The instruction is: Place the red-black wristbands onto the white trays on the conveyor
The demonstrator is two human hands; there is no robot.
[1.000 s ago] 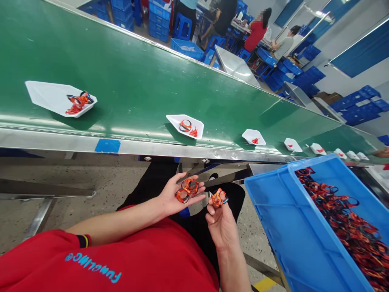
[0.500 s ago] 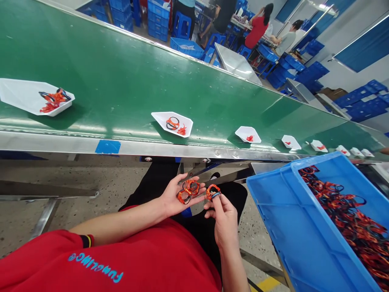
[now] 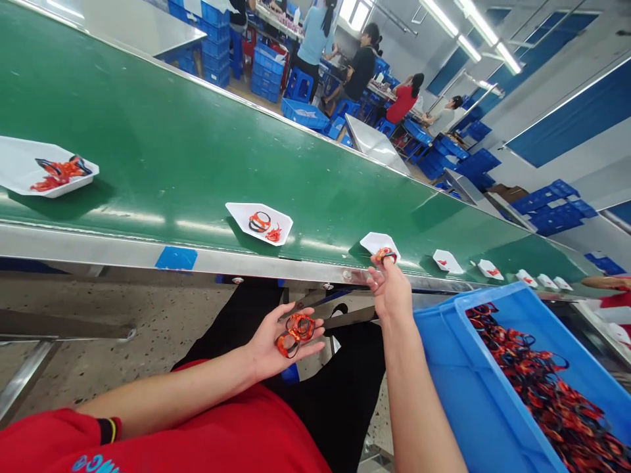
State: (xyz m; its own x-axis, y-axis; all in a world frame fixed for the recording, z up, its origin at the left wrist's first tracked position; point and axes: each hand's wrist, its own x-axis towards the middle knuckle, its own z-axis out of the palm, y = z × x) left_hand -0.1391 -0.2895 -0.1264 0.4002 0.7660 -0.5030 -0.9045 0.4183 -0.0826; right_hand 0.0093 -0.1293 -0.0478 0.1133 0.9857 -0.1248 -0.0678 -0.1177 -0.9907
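Observation:
My right hand (image 3: 392, 286) is raised over the steel edge of a green conveyor belt (image 3: 197, 131), pinching a small orange-and-black band (image 3: 385, 255) in its fingertips. That band sits just above a small white tray (image 3: 369, 242) and appears to touch its near edge. My left hand (image 3: 288, 338) lies palm up over my lap, holding a tangle of orange-and-black bands (image 3: 296, 332). Farther left on the belt, a white tray (image 3: 259, 222) carries orange-and-black bands and red bits.
A blue plastic crate (image 3: 463, 387) full of tangled bands stands at my right, below the belt. Smaller white trays continue along the belt. A person's hand (image 3: 606, 283) shows at the far right. Several co-workers (image 3: 362, 72) sit beyond the belt among stacked blue crates.
My right hand has risen from above my lap to the belt with its band. The trays appear shifted left in view. My left hand still holds its bands.

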